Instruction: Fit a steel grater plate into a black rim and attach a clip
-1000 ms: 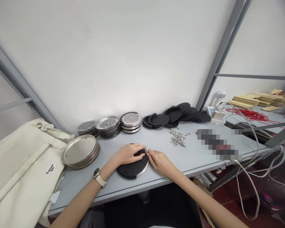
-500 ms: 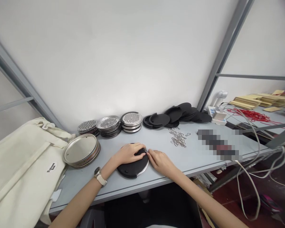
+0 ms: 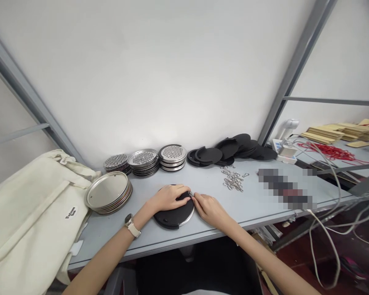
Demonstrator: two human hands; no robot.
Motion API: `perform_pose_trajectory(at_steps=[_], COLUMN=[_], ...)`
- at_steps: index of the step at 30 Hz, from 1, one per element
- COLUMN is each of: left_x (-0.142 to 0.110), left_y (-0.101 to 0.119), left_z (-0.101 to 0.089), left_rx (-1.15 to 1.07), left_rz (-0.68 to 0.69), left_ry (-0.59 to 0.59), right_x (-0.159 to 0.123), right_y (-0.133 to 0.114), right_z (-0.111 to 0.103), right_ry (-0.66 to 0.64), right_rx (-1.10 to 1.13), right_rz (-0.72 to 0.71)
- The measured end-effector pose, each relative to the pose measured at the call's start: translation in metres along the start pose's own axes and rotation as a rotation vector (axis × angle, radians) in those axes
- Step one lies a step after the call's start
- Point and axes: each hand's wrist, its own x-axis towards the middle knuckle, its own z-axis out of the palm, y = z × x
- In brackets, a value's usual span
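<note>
A round black disc [image 3: 174,218] with a silver metal rim showing at its lower right lies flat on the table in front of me. My left hand [image 3: 171,198] rests over its top, thumb and fingers closing on its far right edge. At that edge sits a small silver snap-hook clip [image 3: 190,194], partly covered by fingertips. My right hand [image 3: 210,209] pinches the clip's outer end between thumb and forefinger. Whether the clip passes through a hole in the disc is hidden. A loose pile of similar silver clips [image 3: 233,181] lies to the right.
Metal grater discs [image 3: 143,159] stand in stacks along the wall, with plain round metal plates [image 3: 107,190] nearer left. Black covers [image 3: 209,155] lie overlapped at the back. A cream bag [image 3: 33,213] occupies the left. White cables [image 3: 335,250] hang at the right, near a power strip [image 3: 287,151].
The view has turned slightly to the left, shifting everything a little rightward in the picture. Both hands keep nearly the same hold on disc and clip.
</note>
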Motion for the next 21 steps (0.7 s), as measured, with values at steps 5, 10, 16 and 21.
perform_pose_trajectory(at_steps=[5, 10, 16, 21], left_x=[-0.0002, 0.0001, 0.0002, 0.0002], left_y=[-0.0006, -0.0021, -0.002, -0.0002], left_z=[0.0008, 0.0022, 0.0019, 0.0005], left_rx=[0.017, 0.007, -0.004, -0.017], left_rz=[-0.001, 0.001, 0.001, -0.005], left_ry=[-0.008, -0.012, -0.014, -0.005], right_x=[-0.0007, -0.001, -0.0006, -0.0007], right_y=[-0.0002, -0.0001, 0.0002, 0.0005], right_z=[-0.0003, -0.0004, -0.0002, -0.0004], right_ry=[-0.011, -0.006, 0.01, 0.004], right_rx=[0.002, -0.001, 0.004, 0.003], right_rz=[0.003, 0.004, 0.0, -0.003])
